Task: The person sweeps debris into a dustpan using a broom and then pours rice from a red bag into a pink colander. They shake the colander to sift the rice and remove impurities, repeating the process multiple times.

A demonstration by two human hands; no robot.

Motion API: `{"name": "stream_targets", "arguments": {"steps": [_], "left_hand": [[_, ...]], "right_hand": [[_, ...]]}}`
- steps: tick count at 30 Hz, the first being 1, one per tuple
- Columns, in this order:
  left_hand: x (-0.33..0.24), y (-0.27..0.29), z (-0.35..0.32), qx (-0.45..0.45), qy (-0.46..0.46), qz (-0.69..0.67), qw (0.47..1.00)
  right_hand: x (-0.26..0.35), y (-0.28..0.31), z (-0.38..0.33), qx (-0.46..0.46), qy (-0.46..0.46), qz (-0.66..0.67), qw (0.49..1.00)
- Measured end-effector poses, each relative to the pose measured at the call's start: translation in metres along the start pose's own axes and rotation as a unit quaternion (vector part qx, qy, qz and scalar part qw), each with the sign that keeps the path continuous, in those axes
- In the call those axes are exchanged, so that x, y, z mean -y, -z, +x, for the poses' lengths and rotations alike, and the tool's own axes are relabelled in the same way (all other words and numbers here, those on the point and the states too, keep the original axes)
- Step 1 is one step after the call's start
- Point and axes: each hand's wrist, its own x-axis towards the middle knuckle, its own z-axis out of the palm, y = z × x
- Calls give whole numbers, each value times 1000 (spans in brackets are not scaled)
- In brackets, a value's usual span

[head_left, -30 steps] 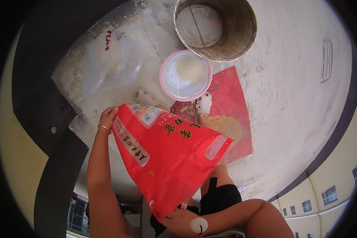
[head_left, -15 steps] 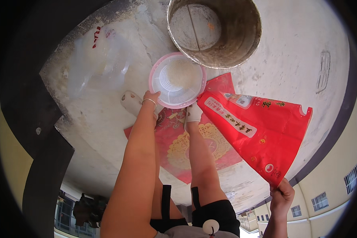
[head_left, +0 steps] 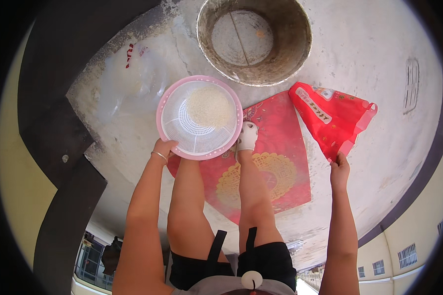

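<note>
A white plastic colander (head_left: 237, 118) with a pink rim is in front of me, tilted a little. Pale grains that look like rice (head_left: 210, 107) lie heaped toward its far side. My left hand (head_left: 164, 147), with a bracelet at the wrist, is closed on the near-left rim. To the right, my right hand (head_left: 339, 172) pinches the near corner of a red printed bag (head_left: 332, 115). The bag hangs partly collapsed, apart from the colander. Whether anything is left inside it cannot be seen.
A large worn round bucket (head_left: 293, 49) stands just beyond the colander. On the concrete at the left lies a crumpled clear plastic bag (head_left: 133, 81). A red mat with a gold pattern (head_left: 285, 132) is under my feet; one white shoe (head_left: 247, 135) shows.
The colander has come nearer to me and left, and looks larger. The red bag has swung right, off the colander's rim, as my right hand moved forward. More grain shows.
</note>
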Motion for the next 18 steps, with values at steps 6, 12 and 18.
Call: {"name": "stream_targets", "arguments": {"steps": [6,12,18], "left_hand": [[-51,57,-145,-52,-87,37,994],[-130,-9,-215,-20,-181,26,983],[-206,-109,-170,111,-193,19,975]], "right_hand": [[38,11,14,-52,98,-327,938],[148,-6,-5,-8,225,-11,974],[229,-86,25,136,41,373,917]]}}
